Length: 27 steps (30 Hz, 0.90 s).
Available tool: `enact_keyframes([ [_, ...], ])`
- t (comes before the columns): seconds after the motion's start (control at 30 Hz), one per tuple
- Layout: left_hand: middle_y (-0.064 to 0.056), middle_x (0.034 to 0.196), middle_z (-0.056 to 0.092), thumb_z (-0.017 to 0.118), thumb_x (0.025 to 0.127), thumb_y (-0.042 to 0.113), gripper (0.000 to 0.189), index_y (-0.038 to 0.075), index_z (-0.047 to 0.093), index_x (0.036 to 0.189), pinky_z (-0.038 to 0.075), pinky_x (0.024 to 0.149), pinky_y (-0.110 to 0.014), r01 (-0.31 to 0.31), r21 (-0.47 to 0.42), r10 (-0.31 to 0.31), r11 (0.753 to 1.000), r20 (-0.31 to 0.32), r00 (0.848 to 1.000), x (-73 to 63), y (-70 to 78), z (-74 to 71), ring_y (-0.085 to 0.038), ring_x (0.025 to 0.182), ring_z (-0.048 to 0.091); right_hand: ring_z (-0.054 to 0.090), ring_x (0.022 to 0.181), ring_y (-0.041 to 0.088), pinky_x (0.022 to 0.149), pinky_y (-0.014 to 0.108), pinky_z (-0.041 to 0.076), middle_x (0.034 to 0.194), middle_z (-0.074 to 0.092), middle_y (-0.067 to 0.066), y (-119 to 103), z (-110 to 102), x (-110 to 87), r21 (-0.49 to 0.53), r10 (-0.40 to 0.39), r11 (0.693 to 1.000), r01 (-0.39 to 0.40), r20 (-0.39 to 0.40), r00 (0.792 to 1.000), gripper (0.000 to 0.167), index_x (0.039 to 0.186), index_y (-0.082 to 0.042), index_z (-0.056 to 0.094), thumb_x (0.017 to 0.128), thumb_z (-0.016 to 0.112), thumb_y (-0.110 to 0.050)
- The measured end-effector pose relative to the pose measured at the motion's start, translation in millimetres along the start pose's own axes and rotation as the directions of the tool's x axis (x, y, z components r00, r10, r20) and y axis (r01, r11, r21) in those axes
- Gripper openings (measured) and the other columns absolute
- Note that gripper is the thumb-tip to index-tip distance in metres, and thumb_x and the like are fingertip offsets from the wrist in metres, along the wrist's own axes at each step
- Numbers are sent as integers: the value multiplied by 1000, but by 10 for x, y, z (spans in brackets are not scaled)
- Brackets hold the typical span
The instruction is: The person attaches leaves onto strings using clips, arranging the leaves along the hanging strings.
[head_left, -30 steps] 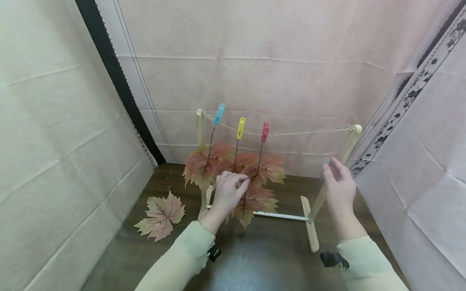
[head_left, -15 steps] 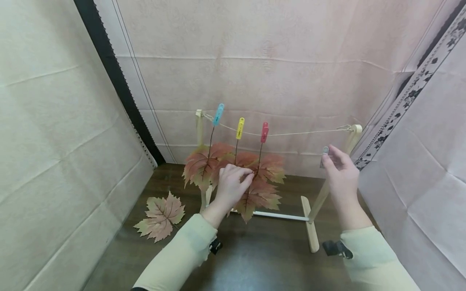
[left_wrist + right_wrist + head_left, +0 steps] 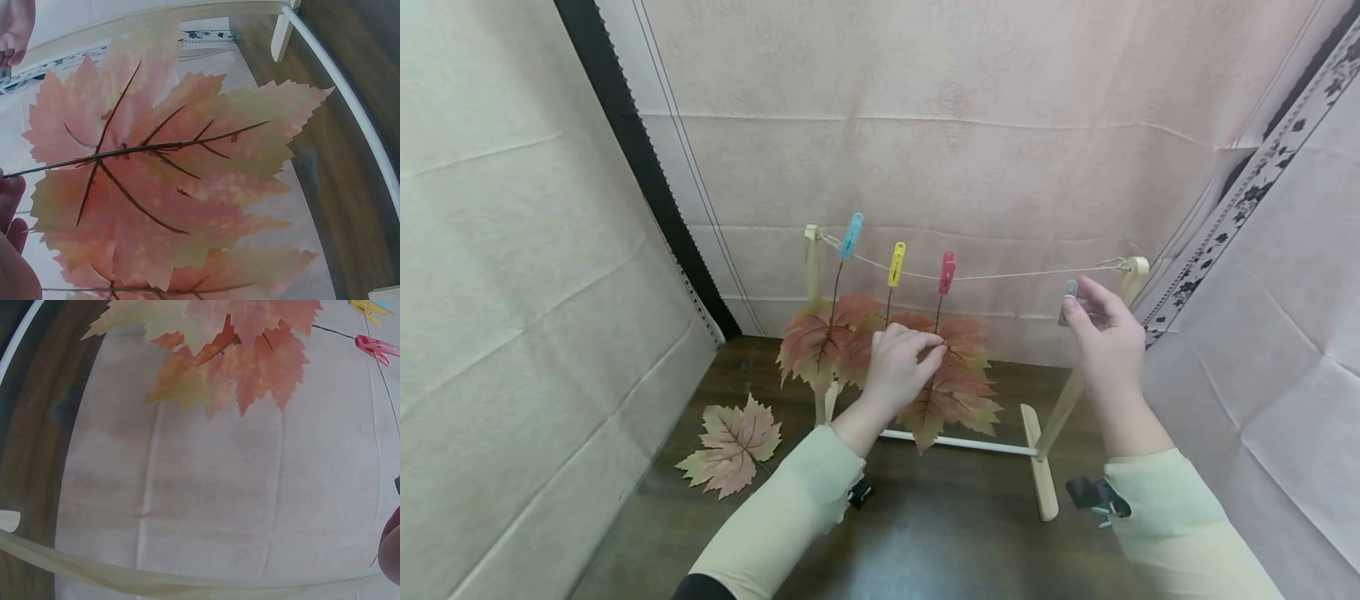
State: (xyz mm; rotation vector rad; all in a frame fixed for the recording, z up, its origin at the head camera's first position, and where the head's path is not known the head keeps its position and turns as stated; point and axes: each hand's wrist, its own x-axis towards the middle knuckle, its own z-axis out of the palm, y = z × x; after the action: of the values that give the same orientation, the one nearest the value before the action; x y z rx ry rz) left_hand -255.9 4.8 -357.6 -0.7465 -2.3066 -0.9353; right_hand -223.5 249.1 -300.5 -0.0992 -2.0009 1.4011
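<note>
My left hand (image 3: 901, 371) pinches the dark stem of an autumn leaf (image 3: 951, 404), whose blade hangs below the fingers. In the left wrist view this leaf (image 3: 187, 150) spreads large, with its stem leading to the fingertips at the left edge. My right hand (image 3: 1107, 342) pinches a small grey clothespin (image 3: 1070, 292) just below the right part of the string (image 3: 1015, 275). Blue (image 3: 852, 236), yellow (image 3: 896, 265) and red (image 3: 947, 273) clothespins grip the string further left, each with a leaf hanging by its stem. The left hand and its leaf partly cover those hanging leaves.
The string runs between the left post (image 3: 812, 267) and right post (image 3: 1063, 408) of a wooden stand. A white rod (image 3: 988, 445) joins its base, near a wooden foot (image 3: 1040, 471). Another leaf (image 3: 730, 450) lies on the dark table (image 3: 925, 533). Pale cloth (image 3: 962, 167) hangs behind.
My left hand has moved right and up, carrying its leaf towards the right of the red clothespin. My right hand has risen towards the string with the grey clothespin.
</note>
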Motion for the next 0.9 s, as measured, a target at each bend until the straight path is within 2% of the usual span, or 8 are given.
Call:
enact_keyframes([
  [0.2,6,89,71,63,91,24,16,15,74,97,30,74,-36,19,0,-19,1000,32,999,83,93,16,-14,83,49,59,86,5,77,17,43,97,62,-10,-76,20,42,1,-13,1000,13,33,999,38,126,-15,60,89,65,-25],
  [0.33,6,89,71,62,91,25,17,15,74,98,31,74,-36,38,8,-38,999,62,997,131,140,45,-14,83,49,59,83,6,76,17,44,93,62,-10,-113,46,75,44,-33,999,31,42,999,36,123,-9,61,88,66,-17],
  [0.53,9,88,71,61,92,28,17,19,73,98,31,75,-34,65,66,-72,996,109,991,222,203,91,-12,81,49,57,85,7,75,17,43,92,62,-8,-185,70,108,119,-3,993,-3,50,999,30,115,-8,64,86,65,-5],
  [0.67,9,89,71,60,92,29,17,20,73,99,32,76,-34,66,98,-79,993,133,988,306,280,109,-12,80,49,56,88,8,76,19,43,93,61,-8,-247,73,119,124,12,992,-19,59,998,26,112,-11,65,86,64,-6],
  [0.77,9,92,71,59,93,28,18,20,73,101,35,77,-32,76,94,-89,993,145,985,358,332,117,-12,79,51,55,91,7,77,19,42,96,60,-9,-283,78,135,99,25,994,-33,84,996,25,113,-13,63,88,63,-10],
  [0.9,9,94,70,58,93,28,19,19,72,104,42,70,-27,102,72,-112,992,151,982,406,364,134,-11,77,54,53,91,7,76,20,40,96,59,-8,-330,107,171,142,28,989,-44,111,993,22,110,-14,63,88,63,-10],
])
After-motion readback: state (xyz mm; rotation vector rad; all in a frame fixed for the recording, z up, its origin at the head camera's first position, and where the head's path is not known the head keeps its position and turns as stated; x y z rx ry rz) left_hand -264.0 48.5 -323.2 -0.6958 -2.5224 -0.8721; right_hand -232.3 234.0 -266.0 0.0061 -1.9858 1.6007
